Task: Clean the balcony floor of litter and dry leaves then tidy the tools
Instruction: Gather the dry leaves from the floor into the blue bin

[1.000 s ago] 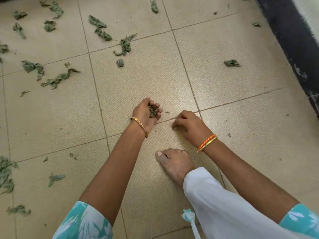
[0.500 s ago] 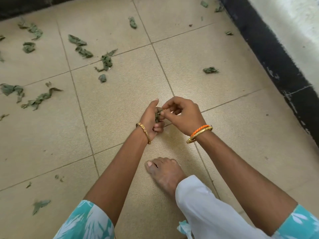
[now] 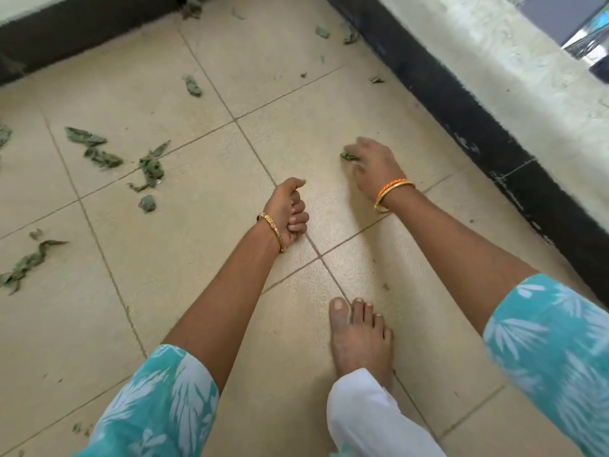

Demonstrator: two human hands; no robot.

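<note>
Our right hand point(image 3: 372, 163) reaches down onto a dry leaf point(image 3: 350, 156) on the tile floor point(image 3: 184, 265), right of centre near the dark skirting point(image 3: 461, 103), fingertips closing on it. Our left hand point(image 3: 288, 211) is fisted just left of it; whether it holds anything we cannot tell. We judge the cleaning barely begun: scattered leaves point(image 3: 150, 169) lie across the left tiles, and more leaves point(image 3: 324, 32) wait in the far corner. No tools show.
</note>
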